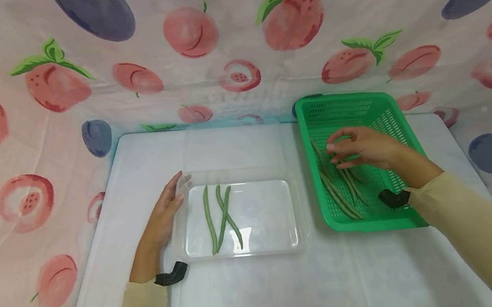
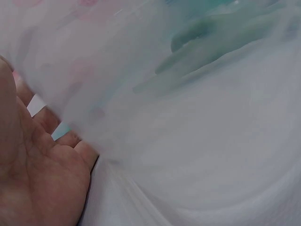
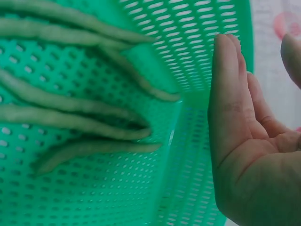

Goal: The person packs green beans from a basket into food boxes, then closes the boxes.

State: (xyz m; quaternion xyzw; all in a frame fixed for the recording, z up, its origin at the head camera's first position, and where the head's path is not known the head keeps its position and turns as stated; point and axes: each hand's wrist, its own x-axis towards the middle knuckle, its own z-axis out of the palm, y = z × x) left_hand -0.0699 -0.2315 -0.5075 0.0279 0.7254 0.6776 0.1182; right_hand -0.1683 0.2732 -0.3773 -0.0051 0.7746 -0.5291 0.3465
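Observation:
In the head view, three green beans (image 1: 209, 220) lie in a clear plastic container (image 1: 299, 208), two of them crossed. My left hand (image 1: 166, 209) holds the container's left rim, thumb on top and fingers partly behind the plastic. The left wrist view shows the palm (image 2: 47, 174) beside the cloudy plastic, with blurred beans (image 2: 211, 47) seen through it. Over a green basket (image 1: 370, 225) hovers my right hand (image 1: 367, 148), fingers loosely extended and nothing visibly held. Several more beans (image 3: 75, 122) lie on the basket floor, apart from that hand in the right wrist view.
Container and basket stand side by side on a white-covered table (image 1: 260, 292), a narrow gap between them. A fruit-patterned curtain (image 1: 233, 34) hangs behind the table and along both sides. The basket has perforated, raised walls.

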